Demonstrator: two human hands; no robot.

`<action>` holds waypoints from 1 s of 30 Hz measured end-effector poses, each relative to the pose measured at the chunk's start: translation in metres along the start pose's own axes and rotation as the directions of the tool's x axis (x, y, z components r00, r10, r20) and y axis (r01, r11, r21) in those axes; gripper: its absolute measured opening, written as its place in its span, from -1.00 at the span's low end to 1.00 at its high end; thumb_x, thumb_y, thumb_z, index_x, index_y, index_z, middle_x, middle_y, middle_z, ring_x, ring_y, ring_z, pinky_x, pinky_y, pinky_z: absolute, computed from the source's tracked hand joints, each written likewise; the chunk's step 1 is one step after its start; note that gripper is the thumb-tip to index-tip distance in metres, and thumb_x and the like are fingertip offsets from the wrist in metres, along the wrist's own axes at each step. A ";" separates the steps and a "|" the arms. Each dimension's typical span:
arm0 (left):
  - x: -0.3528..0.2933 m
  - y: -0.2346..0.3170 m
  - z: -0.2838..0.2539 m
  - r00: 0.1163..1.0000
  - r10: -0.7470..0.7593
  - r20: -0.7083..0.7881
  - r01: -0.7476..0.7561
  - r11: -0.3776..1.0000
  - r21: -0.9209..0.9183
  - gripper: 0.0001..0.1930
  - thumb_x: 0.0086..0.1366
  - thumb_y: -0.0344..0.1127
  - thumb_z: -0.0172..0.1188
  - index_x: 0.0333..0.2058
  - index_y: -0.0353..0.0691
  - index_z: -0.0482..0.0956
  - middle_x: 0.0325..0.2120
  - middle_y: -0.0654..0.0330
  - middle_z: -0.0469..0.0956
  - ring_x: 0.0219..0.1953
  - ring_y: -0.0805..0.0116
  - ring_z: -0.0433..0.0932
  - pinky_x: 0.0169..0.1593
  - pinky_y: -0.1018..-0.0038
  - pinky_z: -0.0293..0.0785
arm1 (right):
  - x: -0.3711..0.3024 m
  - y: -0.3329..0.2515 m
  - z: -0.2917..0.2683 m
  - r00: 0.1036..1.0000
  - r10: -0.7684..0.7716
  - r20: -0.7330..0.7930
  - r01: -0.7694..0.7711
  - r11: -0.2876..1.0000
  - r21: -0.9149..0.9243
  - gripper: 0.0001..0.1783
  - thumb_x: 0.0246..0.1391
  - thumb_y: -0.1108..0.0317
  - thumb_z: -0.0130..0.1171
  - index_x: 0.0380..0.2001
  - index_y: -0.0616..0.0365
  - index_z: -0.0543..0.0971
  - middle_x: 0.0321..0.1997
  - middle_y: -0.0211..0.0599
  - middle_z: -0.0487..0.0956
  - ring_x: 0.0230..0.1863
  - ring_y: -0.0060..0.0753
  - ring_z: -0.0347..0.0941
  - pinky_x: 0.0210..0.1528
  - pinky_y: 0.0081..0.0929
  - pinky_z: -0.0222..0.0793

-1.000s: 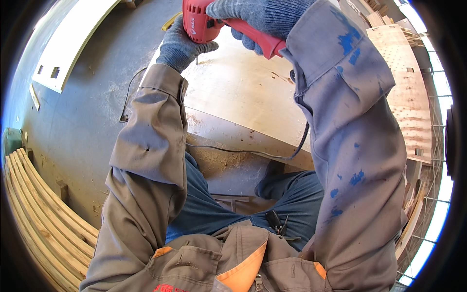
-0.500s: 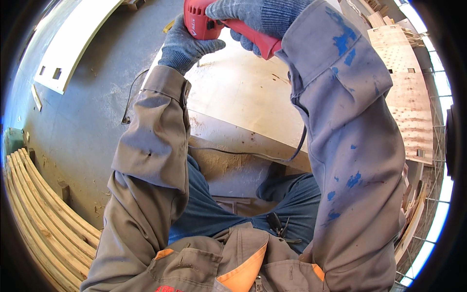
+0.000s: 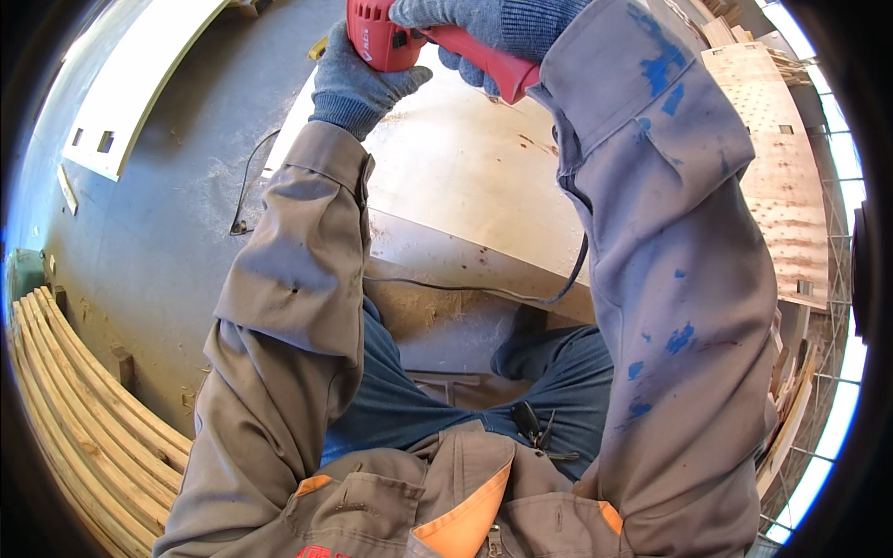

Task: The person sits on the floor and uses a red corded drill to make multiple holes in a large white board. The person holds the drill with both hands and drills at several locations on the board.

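Observation:
At the top edge of the head view is a red corded power tool with a vented round housing and a handle slanting off to the right. Its far end is cut off by the picture's edge. My left hand, in a grey-blue knit glove, wraps the housing from the left and below, thumb out to the right. Gloved the same way, my right hand is closed around the handle. Beneath both hands lies a large pale wooden panel. A black cord loops below the panel's near edge toward my right sleeve.
Long wooden strips are stacked at lower left. A white panel with square holes stands at upper left, and a perforated plywood sheet at right. Sawdust lies on the grey floor. My jeans-clad legs straddle the near side.
Both hands and the power tool have shifted very slightly up and left. The grip of each hand is the same.

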State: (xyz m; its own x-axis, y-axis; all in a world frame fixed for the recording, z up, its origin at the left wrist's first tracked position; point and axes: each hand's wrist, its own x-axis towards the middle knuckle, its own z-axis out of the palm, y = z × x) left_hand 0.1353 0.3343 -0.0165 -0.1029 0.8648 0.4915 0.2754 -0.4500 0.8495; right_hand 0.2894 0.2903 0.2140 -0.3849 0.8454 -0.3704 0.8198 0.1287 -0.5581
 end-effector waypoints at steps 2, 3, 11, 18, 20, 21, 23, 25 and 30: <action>0.001 0.000 0.009 1.000 -0.025 -0.006 0.025 0.998 0.049 -0.01 -0.26 -0.14 0.68 0.14 -0.20 0.25 0.07 0.12 0.44 0.05 0.28 0.50 0.08 0.35 0.54 | 0.004 -0.007 0.000 0.995 0.096 -0.019 -0.097 0.995 -0.035 -0.53 0.17 0.03 0.06 -0.42 0.30 0.60 -0.63 -0.13 0.53 -0.64 -0.25 0.47 -0.59 -0.25 0.37; 0.001 0.000 0.014 1.000 -0.022 -0.004 0.023 0.998 0.061 -0.01 -0.25 -0.15 0.68 0.14 -0.20 0.25 0.06 0.12 0.44 0.05 0.28 0.50 0.08 0.36 0.54 | 0.004 -0.005 -0.003 0.993 0.118 -0.013 -0.118 0.992 -0.035 -0.53 0.18 0.03 0.06 -0.43 0.30 0.59 -0.63 -0.13 0.53 -0.64 -0.25 0.47 -0.59 -0.25 0.37; -0.001 -0.017 -0.006 0.998 -0.004 -0.057 0.008 0.998 0.057 -0.06 -0.24 -0.02 0.63 0.08 -0.19 0.28 -0.05 0.15 0.55 -0.05 0.25 0.56 -0.01 0.37 0.53 | 0.001 -0.001 0.003 0.999 -0.044 0.012 0.043 0.997 0.066 -0.55 0.16 0.02 0.09 -0.41 0.27 0.58 -0.61 -0.15 0.52 -0.62 -0.25 0.46 -0.58 -0.28 0.34; -0.002 -0.013 0.003 0.998 -0.047 -0.042 0.049 0.998 0.049 -0.04 -0.22 -0.15 0.65 0.14 -0.19 0.26 0.01 0.14 0.48 -0.01 0.32 0.52 0.02 0.41 0.56 | 0.003 -0.021 0.007 0.985 0.157 -0.075 -0.164 0.982 -0.095 -0.53 0.18 -0.01 0.09 -0.31 0.26 0.60 -0.56 -0.12 0.57 -0.58 -0.25 0.51 -0.54 -0.25 0.36; -0.004 -0.007 0.001 0.997 -0.064 -0.034 0.066 0.994 0.083 -0.04 -0.23 -0.16 0.66 0.13 -0.19 0.27 0.01 0.13 0.48 -0.01 0.31 0.53 0.01 0.41 0.56 | 0.005 -0.019 0.007 0.985 0.156 -0.068 -0.163 0.980 -0.110 -0.53 0.18 -0.01 0.09 -0.31 0.26 0.60 -0.55 -0.12 0.58 -0.57 -0.25 0.52 -0.53 -0.25 0.36; -0.004 -0.005 0.003 0.997 -0.066 -0.029 0.067 0.997 0.044 -0.04 -0.23 -0.16 0.66 0.13 -0.19 0.27 0.01 0.13 0.48 -0.02 0.31 0.53 0.01 0.42 0.56 | 0.004 -0.018 0.006 0.984 0.163 -0.070 -0.170 0.979 -0.116 -0.53 0.18 -0.01 0.09 -0.30 0.26 0.60 -0.55 -0.12 0.58 -0.57 -0.25 0.52 -0.52 -0.25 0.37; -0.004 -0.004 0.004 0.997 -0.068 -0.023 0.068 0.997 -0.028 -0.05 -0.23 -0.15 0.66 0.12 -0.19 0.27 0.01 0.13 0.48 -0.02 0.31 0.53 0.01 0.42 0.56 | 0.000 -0.019 0.005 0.986 0.156 -0.064 -0.162 0.982 -0.094 -0.54 0.18 0.00 0.09 -0.31 0.26 0.61 -0.55 -0.12 0.58 -0.58 -0.25 0.51 -0.52 -0.25 0.37; -0.006 -0.006 -0.003 0.997 -0.071 -0.042 0.075 0.994 0.086 -0.05 -0.23 -0.15 0.66 0.12 -0.19 0.27 0.01 0.13 0.48 -0.02 0.31 0.53 0.01 0.42 0.56 | 0.004 -0.012 0.006 0.997 0.075 -0.020 -0.075 0.997 -0.011 -0.55 0.18 0.01 0.09 -0.33 0.26 0.61 -0.55 -0.12 0.57 -0.58 -0.25 0.50 -0.52 -0.25 0.37; 0.000 -0.019 0.006 0.998 -0.010 -0.054 0.014 0.997 0.072 -0.02 -0.30 0.03 0.65 0.07 -0.20 0.30 -0.06 0.13 0.56 -0.08 0.24 0.57 -0.05 0.39 0.55 | -0.003 0.000 0.003 0.999 0.022 -0.039 -0.020 0.998 0.053 -0.58 0.17 0.05 0.10 -0.34 0.27 0.61 -0.55 -0.12 0.57 -0.57 -0.23 0.50 -0.51 -0.25 0.37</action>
State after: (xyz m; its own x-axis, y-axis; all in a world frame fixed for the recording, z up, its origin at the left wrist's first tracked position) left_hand 0.1363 0.3437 -0.0339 -0.1575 0.8560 0.4924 0.3418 -0.4206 0.8404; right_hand 0.2894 0.2868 0.2129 -0.3500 0.8675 -0.3535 0.8039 0.0844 -0.5888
